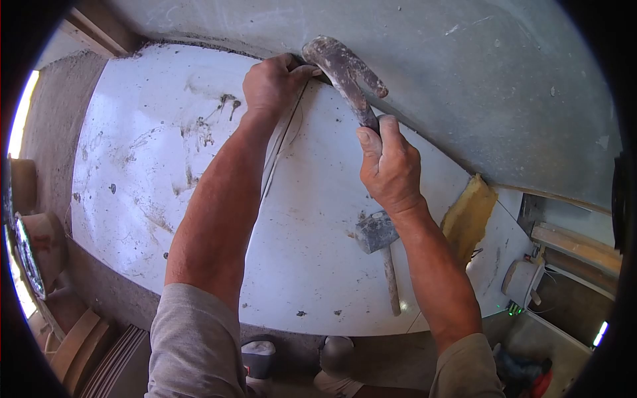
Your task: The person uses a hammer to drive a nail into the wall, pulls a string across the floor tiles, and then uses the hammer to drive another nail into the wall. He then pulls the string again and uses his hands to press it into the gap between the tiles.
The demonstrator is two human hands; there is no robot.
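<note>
My right hand (396, 166) grips a worn claw hammer (345, 79) by its handle, close below the head. The hammer is raised near the wall, its metal spotted with pale dried material. At the foot of the wall, my left hand (273, 85) is closed with fingers and thumb together; a small dark piece shows by its fingertips, too hidden to name. It sits at the top end of the seam (282, 142) between two large white tiles (318, 219). Below my right forearm lies a mallet (376, 232) with a dark head and a wooden handle.
A grey wall (491, 86) rises along the far side. Yellow foam-like material (470, 215) lies on the right. Buckets (41, 249) and stacked boards (109, 358) stand at left; a white bucket (521, 280) and wooden lengths (574, 247) are at right.
</note>
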